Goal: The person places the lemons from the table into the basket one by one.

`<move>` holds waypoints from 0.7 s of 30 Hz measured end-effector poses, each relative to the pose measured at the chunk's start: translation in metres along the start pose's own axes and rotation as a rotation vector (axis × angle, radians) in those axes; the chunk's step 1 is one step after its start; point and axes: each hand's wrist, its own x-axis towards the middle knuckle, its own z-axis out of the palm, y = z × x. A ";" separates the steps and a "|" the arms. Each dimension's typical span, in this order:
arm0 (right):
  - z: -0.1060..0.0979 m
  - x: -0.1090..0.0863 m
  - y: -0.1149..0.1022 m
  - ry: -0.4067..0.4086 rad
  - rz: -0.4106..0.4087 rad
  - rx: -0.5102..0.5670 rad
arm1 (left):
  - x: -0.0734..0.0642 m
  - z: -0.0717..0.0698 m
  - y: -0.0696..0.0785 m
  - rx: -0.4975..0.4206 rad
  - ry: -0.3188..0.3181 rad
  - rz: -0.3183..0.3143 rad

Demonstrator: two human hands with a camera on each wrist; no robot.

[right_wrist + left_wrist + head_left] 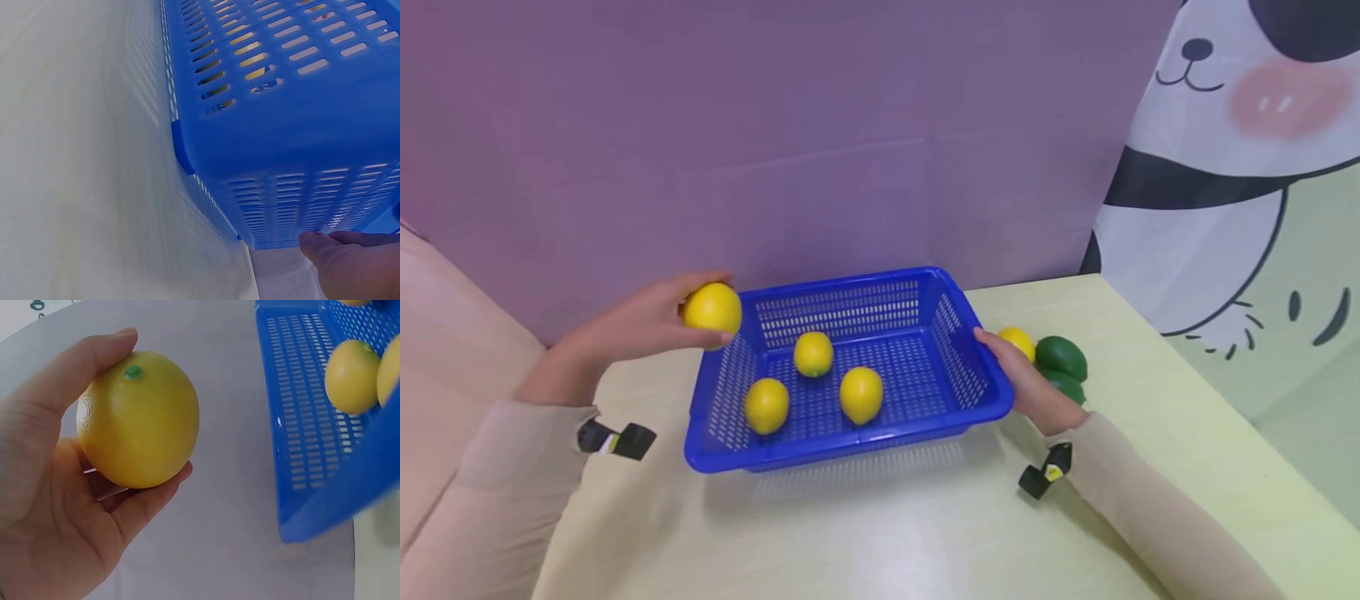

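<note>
My left hand holds a yellow lemon up at the far left corner of the blue basket. In the left wrist view, thumb and fingers curl round this lemon, whose green stem end faces up. Inside the perforated basket lie three more lemons: one at the back, one at front left and one nearer the middle. My right hand grips the basket's right rim, thumb on top. In the right wrist view that hand shows beside the slotted wall.
On the pale table, right of the basket, lie another yellow fruit and two dark green oval fruits, partly behind my right hand. A purple cloth wall stands behind the table, and a panda picture at right.
</note>
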 end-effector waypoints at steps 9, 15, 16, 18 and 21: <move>-0.002 0.000 -0.001 0.023 0.018 -0.040 | 0.016 0.007 0.005 0.009 -0.009 0.014; -0.002 -0.001 -0.001 0.014 0.012 -0.028 | 0.028 0.013 0.009 -0.011 -0.029 0.030; -0.002 -0.001 -0.001 0.010 0.012 -0.025 | 0.029 0.014 0.011 -0.011 -0.032 0.034; -0.001 -0.002 -0.001 0.000 0.015 -0.021 | 0.033 0.016 0.012 -0.006 -0.038 0.040; -0.001 -0.002 -0.002 -0.003 0.019 -0.026 | 0.038 0.021 0.013 -0.002 -0.042 0.045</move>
